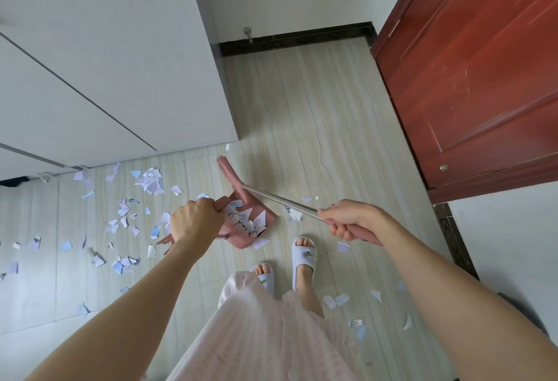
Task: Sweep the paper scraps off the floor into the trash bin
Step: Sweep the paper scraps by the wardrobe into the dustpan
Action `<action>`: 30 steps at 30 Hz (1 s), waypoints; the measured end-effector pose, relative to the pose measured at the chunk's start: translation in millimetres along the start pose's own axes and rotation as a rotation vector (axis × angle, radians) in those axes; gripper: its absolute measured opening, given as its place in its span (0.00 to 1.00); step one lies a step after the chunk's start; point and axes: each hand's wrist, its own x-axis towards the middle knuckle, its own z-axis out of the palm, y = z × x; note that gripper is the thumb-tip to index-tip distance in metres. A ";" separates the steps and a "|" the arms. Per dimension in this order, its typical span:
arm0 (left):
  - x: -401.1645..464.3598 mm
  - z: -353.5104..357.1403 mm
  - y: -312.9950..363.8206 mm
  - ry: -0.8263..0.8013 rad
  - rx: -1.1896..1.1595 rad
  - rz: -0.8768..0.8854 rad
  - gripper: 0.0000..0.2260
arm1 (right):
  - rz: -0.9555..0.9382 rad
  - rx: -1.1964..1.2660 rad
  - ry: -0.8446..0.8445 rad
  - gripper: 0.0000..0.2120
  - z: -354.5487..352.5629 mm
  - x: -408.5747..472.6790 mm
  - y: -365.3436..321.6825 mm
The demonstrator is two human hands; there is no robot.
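Scraps of torn white-blue paper point(142, 196) litter pale tile floor point(317, 127) by white cabinet point(105, 79). We grip pink plastic dustpan point(250, 226) w/ left hand point(193, 220), fingers curled on handle; right hand point(350, 223) clamps pink metal-shafted broom point(235, 181). Red wooden door point(471, 79) at right.

A room in a home. The floor point(317, 115) is pale streaked tile with a dark skirting board point(296, 38) along the far wall. White cupboards point(99, 57) stand on the left, a red-brown panelled wooden door point(471, 79) on the right. The person wears house slippers point(304, 255).
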 end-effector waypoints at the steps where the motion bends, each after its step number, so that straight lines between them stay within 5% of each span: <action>1: -1.4 -0.2 0.0 -0.002 -0.006 -0.002 0.22 | -0.016 0.003 0.000 0.19 -2.7 -3.5 0.0; 8: -13.3 -6.0 1.1 -0.009 -0.027 0.021 0.22 | -0.095 0.015 0.122 0.09 17.0 4.3 2.1; 12: -18.5 -4.6 -5.3 -0.003 -0.030 0.019 0.21 | -0.153 -0.232 0.255 0.20 23.9 8.0 11.9; 19: -18.6 0.6 -13.6 0.007 -0.039 -0.011 0.24 | -0.150 -0.435 0.392 0.16 54.9 29.7 23.5; 25: -17.9 0.8 -11.8 -0.005 -0.033 0.002 0.23 | -0.060 -0.612 0.301 0.12 76.3 50.1 12.6; 30: -17.0 0.9 -9.4 0.011 -0.046 0.009 0.21 | -0.119 -0.580 0.443 0.15 67.5 54.9 11.7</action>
